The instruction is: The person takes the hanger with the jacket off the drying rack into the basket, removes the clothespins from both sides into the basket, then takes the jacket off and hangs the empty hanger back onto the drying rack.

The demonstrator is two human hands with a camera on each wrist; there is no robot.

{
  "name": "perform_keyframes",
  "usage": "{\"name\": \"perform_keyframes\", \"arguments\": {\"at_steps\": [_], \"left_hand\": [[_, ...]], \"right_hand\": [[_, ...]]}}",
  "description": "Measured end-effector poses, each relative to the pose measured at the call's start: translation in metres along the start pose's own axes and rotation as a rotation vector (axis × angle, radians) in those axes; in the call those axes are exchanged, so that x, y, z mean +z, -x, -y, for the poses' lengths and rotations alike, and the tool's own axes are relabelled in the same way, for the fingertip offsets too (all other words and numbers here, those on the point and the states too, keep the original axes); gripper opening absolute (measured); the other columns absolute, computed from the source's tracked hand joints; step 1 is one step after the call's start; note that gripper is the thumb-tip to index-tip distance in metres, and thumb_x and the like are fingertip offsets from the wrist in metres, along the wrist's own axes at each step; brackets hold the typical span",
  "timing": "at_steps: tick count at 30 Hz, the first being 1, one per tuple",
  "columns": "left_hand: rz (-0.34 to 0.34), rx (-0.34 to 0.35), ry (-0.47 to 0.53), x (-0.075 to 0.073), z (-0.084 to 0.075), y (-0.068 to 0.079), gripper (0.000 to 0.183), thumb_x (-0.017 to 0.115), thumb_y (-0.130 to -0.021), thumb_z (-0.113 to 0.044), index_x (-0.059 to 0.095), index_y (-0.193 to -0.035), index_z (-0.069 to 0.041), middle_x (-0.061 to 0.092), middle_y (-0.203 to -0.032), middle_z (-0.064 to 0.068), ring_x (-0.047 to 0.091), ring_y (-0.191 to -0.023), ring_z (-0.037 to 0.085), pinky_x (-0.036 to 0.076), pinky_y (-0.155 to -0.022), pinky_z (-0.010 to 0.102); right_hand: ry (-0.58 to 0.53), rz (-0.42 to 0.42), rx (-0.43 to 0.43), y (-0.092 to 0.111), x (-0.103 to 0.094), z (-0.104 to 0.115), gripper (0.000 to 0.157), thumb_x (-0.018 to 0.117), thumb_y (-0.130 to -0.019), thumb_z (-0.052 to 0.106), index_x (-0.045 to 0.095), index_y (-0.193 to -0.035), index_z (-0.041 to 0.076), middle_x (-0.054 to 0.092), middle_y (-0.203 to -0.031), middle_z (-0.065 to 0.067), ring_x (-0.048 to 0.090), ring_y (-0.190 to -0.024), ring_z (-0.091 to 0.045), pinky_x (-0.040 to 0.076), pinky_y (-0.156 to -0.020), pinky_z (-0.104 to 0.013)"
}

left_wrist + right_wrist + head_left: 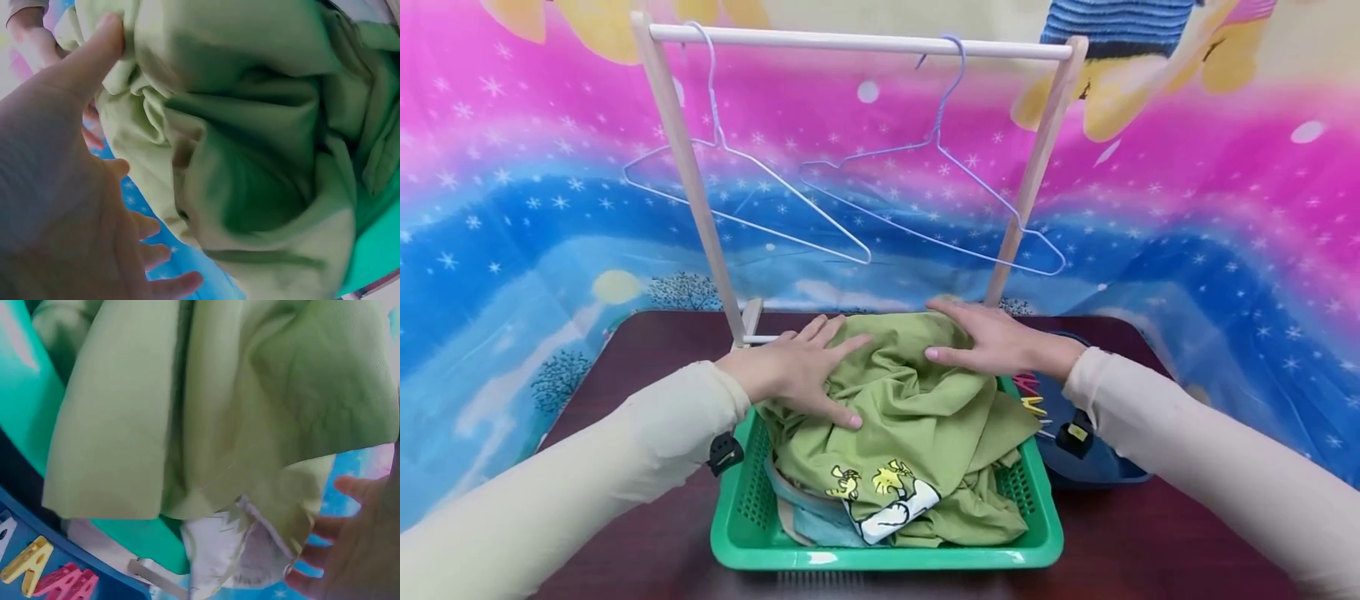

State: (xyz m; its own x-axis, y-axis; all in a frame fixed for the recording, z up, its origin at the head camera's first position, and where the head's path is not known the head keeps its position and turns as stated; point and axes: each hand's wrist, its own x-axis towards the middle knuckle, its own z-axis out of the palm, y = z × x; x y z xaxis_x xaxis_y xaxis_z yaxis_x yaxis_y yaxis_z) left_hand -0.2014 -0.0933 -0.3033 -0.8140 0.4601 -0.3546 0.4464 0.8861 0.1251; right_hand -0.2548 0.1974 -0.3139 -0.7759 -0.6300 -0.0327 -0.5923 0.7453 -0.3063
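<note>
A crumpled green shirt [910,408] with a cartoon print lies heaped in a green plastic basket [880,558]. Over the left side of the heap, my left hand [797,367] spreads its fingers, thumb toward the middle. In the left wrist view, this hand [69,181] has its thumb overlapping the cloth. My right hand [992,337] is at the far right of the heap, fingers extended and thumb over the cloth. The right wrist view has its fingers [325,528] beside the hanging cloth and a white patterned piece [219,550].
Behind the basket stands a wooden rack [865,37] holding a white hanger [790,242] and a lilac hanger [925,237]. Right of the basket, a blue tub [1097,479] contains several pegs, including yellow [28,565] and pink ones [65,584]. A light-blue garment [823,521] shows beneath the shirt.
</note>
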Motion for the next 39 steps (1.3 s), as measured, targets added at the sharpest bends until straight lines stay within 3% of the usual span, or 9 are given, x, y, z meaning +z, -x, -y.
{"name": "perform_keyframes", "arguments": {"at_steps": [4,6,9,11,12,17,21,29,39], "left_hand": [[-0.007,0.021,0.025,0.004,0.005,-0.002,0.121,0.065,-0.076,-0.082,-0.008,-0.162,-0.038,-0.018,-0.169,0.011,-0.013,-0.157,0.036,0.007,-0.125,0.062],[-0.021,0.037,0.032,0.006,0.006,-0.002,0.125,0.067,-0.073,-0.082,-0.011,-0.161,-0.039,-0.02,-0.169,0.009,-0.015,-0.157,0.035,0.006,-0.125,0.062],[-0.048,0.072,0.033,0.01,0.006,-0.002,0.13,0.07,-0.07,-0.081,-0.015,-0.159,-0.041,-0.023,-0.168,0.006,-0.017,-0.157,0.033,0.004,-0.125,0.061],[-0.049,0.092,0.025,0.014,0.004,-0.002,0.132,0.072,-0.068,-0.081,-0.015,-0.159,-0.041,-0.025,-0.168,0.005,-0.018,-0.157,0.033,0.004,-0.125,0.061],[-0.039,0.1,0.012,0.017,0.002,-0.002,0.132,0.072,-0.068,-0.081,-0.014,-0.16,-0.041,-0.024,-0.168,0.005,-0.018,-0.157,0.033,0.004,-0.124,0.063],[0.106,0.059,-0.048,0.032,-0.005,-0.001,0.131,0.072,-0.068,-0.082,-0.011,-0.16,-0.041,-0.013,-0.171,0.009,-0.009,-0.158,0.036,0.007,-0.12,0.071],[0.163,0.001,-0.077,0.043,-0.013,-0.002,0.134,0.073,-0.065,-0.083,-0.014,-0.16,-0.042,-0.008,-0.172,0.01,-0.002,-0.159,0.036,0.009,-0.119,0.072],[0.214,-0.113,-0.192,0.063,-0.031,-0.01,0.144,0.074,-0.061,-0.085,-0.017,-0.16,-0.035,-0.003,-0.172,0.011,0.007,-0.159,0.037,0.013,-0.119,0.072],[0.262,-0.208,-0.217,0.072,-0.044,-0.023,0.15,0.076,-0.056,-0.086,-0.019,-0.16,-0.035,-0.003,-0.172,0.009,0.007,-0.159,0.035,0.018,-0.12,0.069]], "right_hand": [[-0.122,0.099,0.013,0.003,0.006,-0.002,0.083,0.058,-0.097,0.059,0.022,-0.162,0.022,0.032,-0.163,-0.018,0.046,-0.142,-0.04,0.037,-0.113,-0.062],[-0.144,0.11,-0.049,0.007,0.01,0.004,0.079,0.063,-0.095,0.054,0.032,-0.159,0.018,0.047,-0.153,-0.016,0.056,-0.132,-0.034,0.044,-0.108,-0.056],[-0.075,0.1,-0.141,0.017,0.021,0.015,0.079,0.069,-0.091,0.055,0.046,-0.152,0.01,0.058,-0.138,-0.012,0.058,-0.122,-0.028,0.047,-0.102,-0.05],[-0.014,0.119,-0.171,0.025,0.029,0.023,0.084,0.071,-0.086,0.061,0.048,-0.15,0.012,0.054,-0.141,-0.012,0.053,-0.126,-0.028,0.045,-0.104,-0.051],[0.015,0.143,-0.157,0.029,0.034,0.026,0.09,0.07,-0.084,0.066,0.045,-0.153,0.013,0.047,-0.15,-0.013,0.045,-0.137,-0.03,0.04,-0.11,-0.056],[0.023,0.343,-0.059,0.04,0.05,0.038,0.109,0.07,-0.079,0.072,0.017,-0.163,0.028,0.004,-0.172,-0.012,0.004,-0.158,-0.042,0.005,-0.121,-0.07],[0.073,0.451,0.041,0.038,0.059,0.041,0.123,0.071,-0.073,0.078,-0.003,-0.163,0.037,-0.008,-0.172,-0.005,-0.003,-0.158,-0.04,-0.005,-0.119,-0.072],[0.185,0.533,0.118,0.02,0.084,0.037,0.142,0.066,-0.053,0.095,-0.021,-0.155,0.049,-0.013,-0.172,-0.002,-0.004,-0.159,-0.037,0.003,-0.118,-0.075],[0.284,0.623,0.189,0.012,0.081,0.053,0.14,0.075,-0.063,0.083,-0.016,-0.159,0.04,-0.012,-0.172,0.001,-0.001,-0.16,-0.032,0.01,-0.122,-0.067]]}}
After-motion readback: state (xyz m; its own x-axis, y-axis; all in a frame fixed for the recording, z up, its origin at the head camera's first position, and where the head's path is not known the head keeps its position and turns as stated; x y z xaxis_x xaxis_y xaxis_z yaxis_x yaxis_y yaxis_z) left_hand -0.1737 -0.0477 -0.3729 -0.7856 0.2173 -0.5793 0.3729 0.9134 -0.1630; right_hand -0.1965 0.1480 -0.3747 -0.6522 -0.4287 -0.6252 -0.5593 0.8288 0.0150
